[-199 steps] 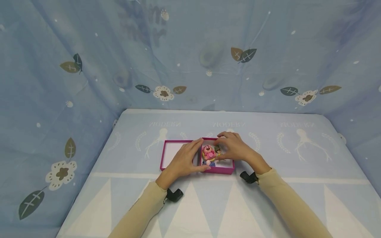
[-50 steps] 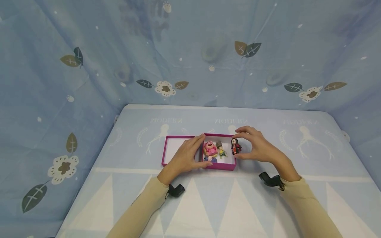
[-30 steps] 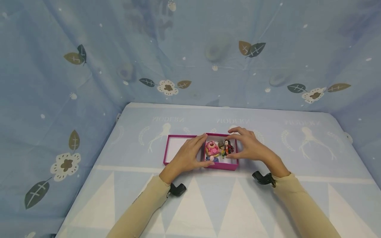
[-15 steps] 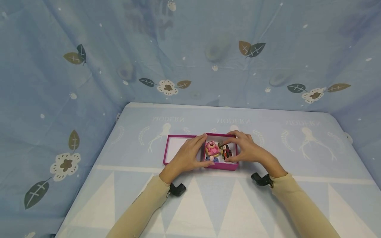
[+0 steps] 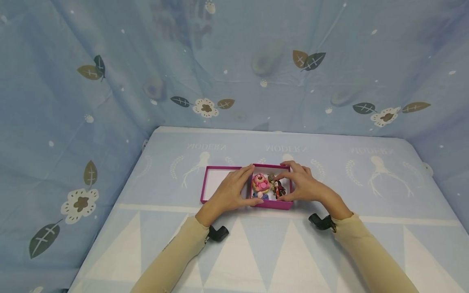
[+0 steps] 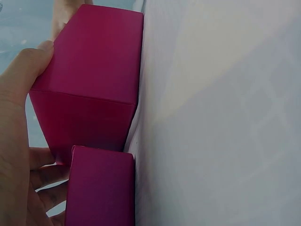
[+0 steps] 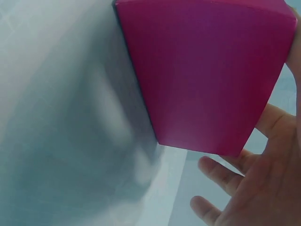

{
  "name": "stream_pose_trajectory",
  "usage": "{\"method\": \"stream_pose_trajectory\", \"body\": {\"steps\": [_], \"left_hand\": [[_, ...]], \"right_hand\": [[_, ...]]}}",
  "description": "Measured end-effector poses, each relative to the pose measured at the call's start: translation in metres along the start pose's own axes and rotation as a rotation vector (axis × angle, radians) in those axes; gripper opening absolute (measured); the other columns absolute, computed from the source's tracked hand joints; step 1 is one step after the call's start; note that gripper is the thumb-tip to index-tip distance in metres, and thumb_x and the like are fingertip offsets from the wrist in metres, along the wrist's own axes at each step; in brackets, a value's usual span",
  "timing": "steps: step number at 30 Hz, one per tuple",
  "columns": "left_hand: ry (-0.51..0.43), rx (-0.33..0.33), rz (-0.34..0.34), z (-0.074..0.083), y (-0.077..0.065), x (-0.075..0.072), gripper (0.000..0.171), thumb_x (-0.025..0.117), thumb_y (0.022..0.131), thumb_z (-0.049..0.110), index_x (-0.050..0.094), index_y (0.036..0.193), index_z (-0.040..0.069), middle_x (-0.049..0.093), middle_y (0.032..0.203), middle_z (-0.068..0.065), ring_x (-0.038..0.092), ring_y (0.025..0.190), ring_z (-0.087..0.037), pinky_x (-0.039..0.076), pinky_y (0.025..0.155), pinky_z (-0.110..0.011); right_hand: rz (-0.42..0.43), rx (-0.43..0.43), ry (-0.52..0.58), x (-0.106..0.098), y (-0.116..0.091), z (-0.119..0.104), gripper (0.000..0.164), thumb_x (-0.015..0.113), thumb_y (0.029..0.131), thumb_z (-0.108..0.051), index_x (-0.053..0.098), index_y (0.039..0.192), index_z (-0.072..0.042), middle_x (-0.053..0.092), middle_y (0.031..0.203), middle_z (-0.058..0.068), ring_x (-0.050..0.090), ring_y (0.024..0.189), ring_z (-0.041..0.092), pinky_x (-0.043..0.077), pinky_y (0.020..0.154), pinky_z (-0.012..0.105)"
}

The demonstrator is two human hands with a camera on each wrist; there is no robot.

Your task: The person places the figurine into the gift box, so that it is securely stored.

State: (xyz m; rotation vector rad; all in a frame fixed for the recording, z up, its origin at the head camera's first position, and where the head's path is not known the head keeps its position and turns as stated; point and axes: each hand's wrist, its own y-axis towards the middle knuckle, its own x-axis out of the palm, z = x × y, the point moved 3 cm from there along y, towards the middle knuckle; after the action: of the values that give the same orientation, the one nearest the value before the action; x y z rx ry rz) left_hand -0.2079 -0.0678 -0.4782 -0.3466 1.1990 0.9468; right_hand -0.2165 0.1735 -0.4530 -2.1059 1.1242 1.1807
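Observation:
A magenta box (image 5: 274, 205) with a white inside stands open at the table's middle. My left hand (image 5: 229, 193) holds its left side; in the left wrist view the thumb (image 6: 37, 59) presses the near wall. Within the box lie a pink bear figurine (image 5: 261, 184), a blue-and-white figurine (image 5: 261, 195) and a partly hidden green-and-brown figurine (image 5: 271, 178). My right hand (image 5: 302, 183) reaches over the right wall, index finger and thumb at the two ends of a black-haired doll figurine (image 5: 279, 189) lying in the box. In the right wrist view, the box wall hides those fingertips.
A shallow magenta lid (image 5: 216, 183), white inside, lies left of the box, partly under my left hand. A pale patterned cloth covers the table (image 5: 249, 252). Blue printed curtains (image 5: 227, 61) hang behind and at the sides.
My right hand has brought the black-haired figurine from over the box's right wall leftward and down into the box, beside the green-and-brown one. The left hand keeps its place on the box.

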Motion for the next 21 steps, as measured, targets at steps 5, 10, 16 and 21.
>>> {"method": "stream_pose_trajectory", "body": {"steps": [5, 10, 16, 21], "left_hand": [[-0.008, -0.002, 0.003, -0.0001, -0.0005, 0.0000, 0.105, 0.069, 0.075, 0.068, 0.031, 0.154, 0.010, 0.037, 0.157, -0.005, 0.042, 0.140, -0.023, 0.036, 0.115, -0.042], [-0.007, -0.005, 0.002, 0.0004, -0.0006, 0.0002, 0.104, 0.069, 0.076, 0.067, 0.031, 0.154, 0.011, 0.037, 0.157, -0.005, 0.042, 0.140, -0.023, 0.035, 0.115, -0.042], [-0.008, -0.007, 0.000, -0.0002, -0.0003, 0.0007, 0.105, 0.070, 0.075, 0.067, 0.031, 0.154, 0.011, 0.037, 0.157, -0.004, 0.042, 0.140, -0.023, 0.034, 0.116, -0.042], [-0.010, 0.002, 0.007, 0.0001, -0.0001, 0.0004, 0.105, 0.070, 0.075, 0.067, 0.031, 0.154, 0.010, 0.037, 0.157, -0.005, 0.042, 0.140, -0.024, 0.035, 0.115, -0.042]], "right_hand": [[-0.025, 0.019, -0.019, -0.0018, 0.0006, 0.0018, 0.053, 0.088, 0.068, -0.038, 0.070, 0.113, -0.017, 0.039, 0.145, 0.021, 0.039, 0.131, 0.043, 0.022, 0.102, 0.065], [-0.047, 0.034, -0.027, -0.0041, 0.0001, 0.0014, 0.052, 0.087, 0.068, -0.040, 0.071, 0.111, -0.017, 0.041, 0.141, 0.023, 0.041, 0.128, 0.044, 0.023, 0.101, 0.065], [-0.103, 0.065, 0.031, -0.0031, 0.0002, 0.0020, 0.055, 0.086, 0.070, -0.038, 0.068, 0.119, -0.021, 0.037, 0.144, 0.024, 0.042, 0.127, 0.047, 0.021, 0.101, 0.069], [-0.159, 0.100, 0.098, -0.0009, 0.0024, 0.0045, 0.056, 0.086, 0.071, -0.037, 0.066, 0.122, -0.024, 0.033, 0.145, 0.025, 0.039, 0.129, 0.048, 0.018, 0.102, 0.072]]}}
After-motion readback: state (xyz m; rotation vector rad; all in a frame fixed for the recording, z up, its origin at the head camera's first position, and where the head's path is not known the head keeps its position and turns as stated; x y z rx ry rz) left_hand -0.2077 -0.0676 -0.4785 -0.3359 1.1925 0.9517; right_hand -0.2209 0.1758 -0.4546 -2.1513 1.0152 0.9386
